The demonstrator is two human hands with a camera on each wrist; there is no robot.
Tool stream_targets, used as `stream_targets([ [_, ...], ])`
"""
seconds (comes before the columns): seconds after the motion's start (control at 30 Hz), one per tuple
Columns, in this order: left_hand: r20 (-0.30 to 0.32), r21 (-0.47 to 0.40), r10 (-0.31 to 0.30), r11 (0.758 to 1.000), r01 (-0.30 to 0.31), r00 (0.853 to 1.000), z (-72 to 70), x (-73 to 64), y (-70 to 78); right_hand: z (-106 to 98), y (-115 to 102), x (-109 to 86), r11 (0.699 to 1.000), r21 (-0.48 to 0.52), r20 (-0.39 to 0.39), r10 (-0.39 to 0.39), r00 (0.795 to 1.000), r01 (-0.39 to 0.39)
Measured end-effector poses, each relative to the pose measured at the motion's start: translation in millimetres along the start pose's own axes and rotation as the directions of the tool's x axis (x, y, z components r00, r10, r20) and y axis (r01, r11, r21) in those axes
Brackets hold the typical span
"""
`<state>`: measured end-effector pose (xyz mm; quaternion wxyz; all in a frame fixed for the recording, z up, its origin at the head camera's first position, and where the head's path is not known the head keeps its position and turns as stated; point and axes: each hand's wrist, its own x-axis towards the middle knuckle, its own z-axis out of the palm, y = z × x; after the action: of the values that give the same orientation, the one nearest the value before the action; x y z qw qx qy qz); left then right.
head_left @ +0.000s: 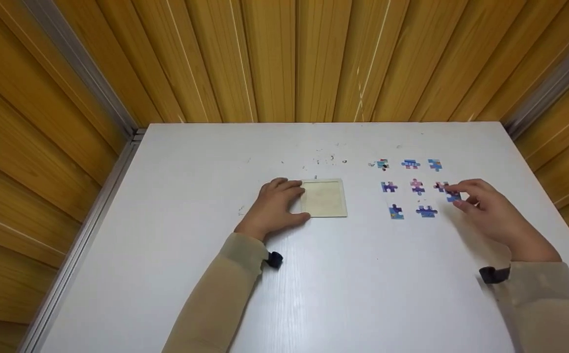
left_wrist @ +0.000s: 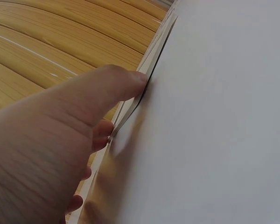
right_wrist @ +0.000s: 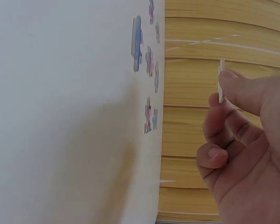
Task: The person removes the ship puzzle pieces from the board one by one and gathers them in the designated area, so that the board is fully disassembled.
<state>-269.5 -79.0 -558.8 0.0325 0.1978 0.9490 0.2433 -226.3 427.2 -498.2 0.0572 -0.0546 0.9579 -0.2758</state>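
Note:
In the head view, a small pale square puzzle tray (head_left: pixel 323 198) with a raised rim lies flat on the table. My left hand (head_left: pixel 277 203) grips it at its left side, thumb on the near edge and fingers at the far left corner. The left wrist view shows the thumb (left_wrist: pixel 126 84) pressed against the tray's edge. My right hand (head_left: pixel 488 208) pinches a blue and purple jigsaw piece (head_left: pixel 453 196) between thumb and fingers. In the right wrist view this piece (right_wrist: pixel 221 81) is seen edge-on, raised off the table.
Several colourful jigsaw pieces lie spaced in rows right of the tray, among them a purple piece (head_left: pixel 426 211), a pink piece (head_left: pixel 417 186) and a blue piece (head_left: pixel 410 163). Small dark marks (head_left: pixel 332 158) dot the white table (head_left: pixel 191 162). Wood-patterned walls (head_left: pixel 294 59) border it.

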Motion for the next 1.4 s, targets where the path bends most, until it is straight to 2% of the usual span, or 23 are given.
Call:
stream_targets([
  [0.23, 0.002, 0.009, 0.011, 1.0, -0.011, 1.0, -0.4, 1.0, -0.9, 0, 14, 1.2, 0.999, -0.025, 0.076, 0.047, 0.996, -0.045],
  [0.5, 0.002, 0.008, 0.019, 1.0, -0.019, 1.0, 0.4, 0.8, -1.8, 6, 18, 0.2, 0.998, -0.025, 0.131, 0.065, 0.989, -0.062],
  [1.07, 0.017, 0.018, 0.022, 1.0, -0.022, 1.0, -1.6, 0.8, 0.8, 10, 17, 0.6, 0.995, -0.094, 0.165, 0.035, 0.986, -0.019],
  [1.4, 0.012, 0.02, 0.022, 1.0, -0.023, 1.0, 0.4, 1.3, -1.5, 9, 13, 5.7, 0.993, -0.114, 0.179, 0.057, 0.982, -0.037],
])
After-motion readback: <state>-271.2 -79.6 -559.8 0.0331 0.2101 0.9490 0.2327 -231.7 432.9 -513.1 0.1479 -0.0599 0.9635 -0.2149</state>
